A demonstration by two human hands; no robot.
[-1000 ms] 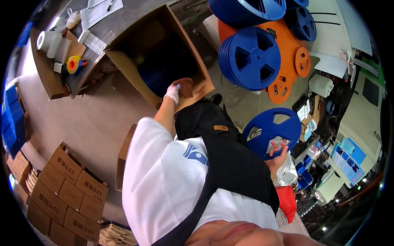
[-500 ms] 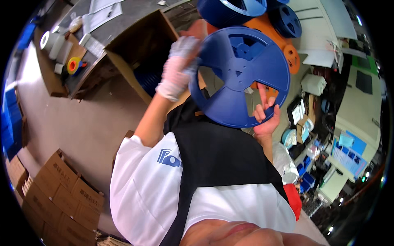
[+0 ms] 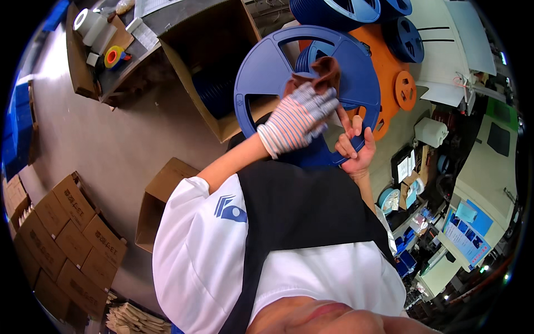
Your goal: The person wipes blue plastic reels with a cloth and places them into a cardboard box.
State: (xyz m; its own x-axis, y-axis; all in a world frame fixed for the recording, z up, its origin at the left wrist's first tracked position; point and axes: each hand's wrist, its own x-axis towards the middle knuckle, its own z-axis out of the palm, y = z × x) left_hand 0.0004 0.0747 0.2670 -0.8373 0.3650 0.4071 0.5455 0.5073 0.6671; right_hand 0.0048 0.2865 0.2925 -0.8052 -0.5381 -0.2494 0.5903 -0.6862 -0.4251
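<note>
A large blue plastic reel (image 3: pixel 261 72) is held up in front of my chest, its flat face toward me. My right hand (image 3: pixel 354 149), bare, grips the reel's lower right rim. My left hand (image 3: pixel 297 119), in a striped knit glove, lies across the hub and holds a brown piece of material (image 3: pixel 322 72) against the face. The reel hides part of what lies behind it.
An open cardboard box (image 3: pixel 192 42) holding blue reels stands behind the held one. Orange reels (image 3: pixel 405 89) and more blue reels (image 3: pixel 334 10) lie at the top right. A bench with tape rolls (image 3: pixel 114 55) is top left; stacked cartons (image 3: pixel 61 234) lower left; a small carton (image 3: pixel 161 200).
The blue reel has come up from low at my right to in front of my chest. My left hand left the open box and now rests on the reel's face.
</note>
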